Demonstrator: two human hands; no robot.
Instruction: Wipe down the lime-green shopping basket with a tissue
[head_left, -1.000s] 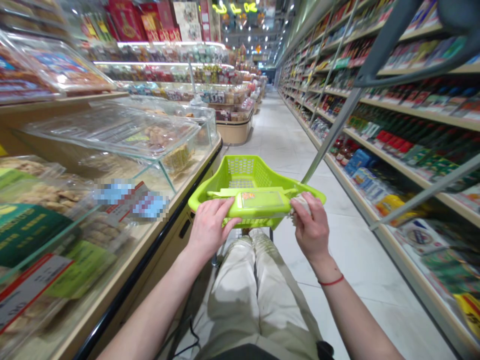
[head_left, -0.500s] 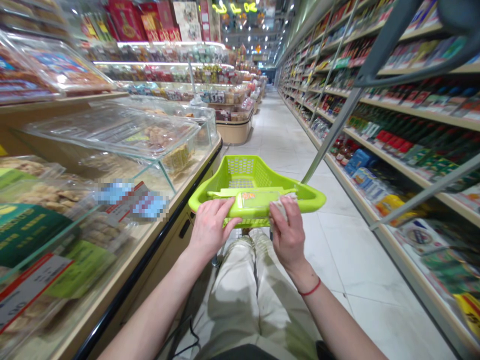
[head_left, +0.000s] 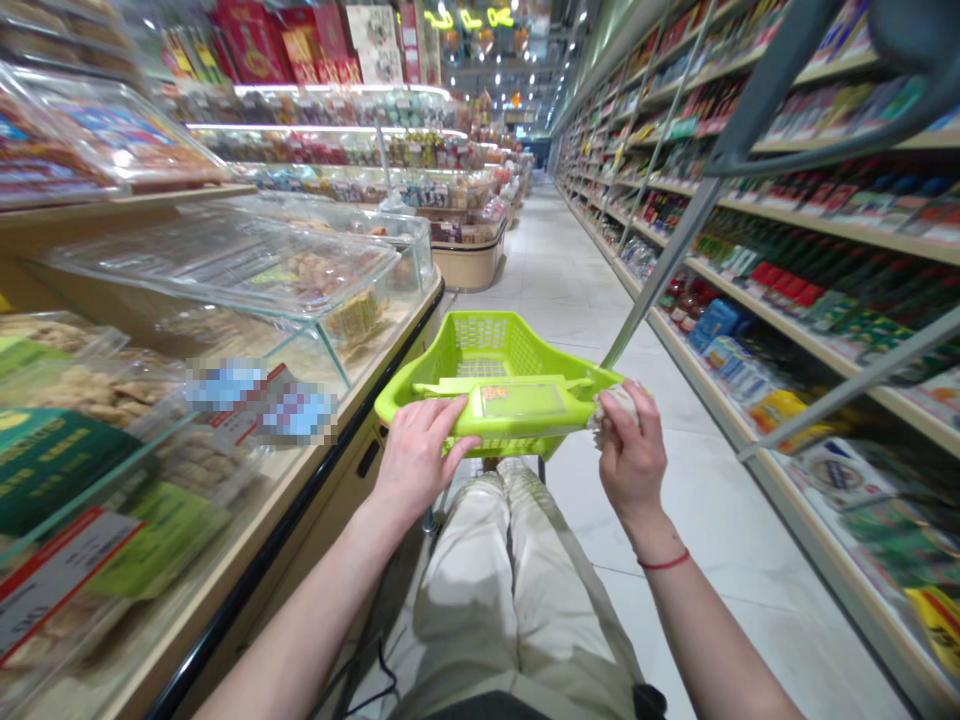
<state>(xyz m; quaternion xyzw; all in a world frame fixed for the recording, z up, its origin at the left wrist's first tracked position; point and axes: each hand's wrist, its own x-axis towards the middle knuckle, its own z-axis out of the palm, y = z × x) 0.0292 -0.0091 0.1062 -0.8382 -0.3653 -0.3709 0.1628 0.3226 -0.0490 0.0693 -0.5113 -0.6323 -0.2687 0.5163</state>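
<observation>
A lime-green plastic shopping cart (head_left: pixel 517 412) with a perforated basket stands before my legs. My left hand (head_left: pixel 421 445) is wrapped over the left part of its near rim, thumb tucked below. At the rim's right end, my right hand (head_left: pixel 630 445) pinches a crumpled whitish wipe (head_left: pixel 616 402) against the green plastic. Part of the wipe is hidden by the fingers. Between the hands, a clear label panel (head_left: pixel 523 400) with orange print sits on the rim. The basket part that shows is bare mesh.
Close on the left runs a display counter (head_left: pixel 352 385) with clear bins and packaged goods. Tall stocked shelves (head_left: pixel 810 330) line the right side. A grey metal pole (head_left: pixel 660 270) slants across the right. The white tiled aisle (head_left: pixel 544 240) stretches ahead between them.
My right hand has slid right along the rim with the wipe, from beside the label panel to the rim's right end. My left hand and the cart stay nearly where they were.
</observation>
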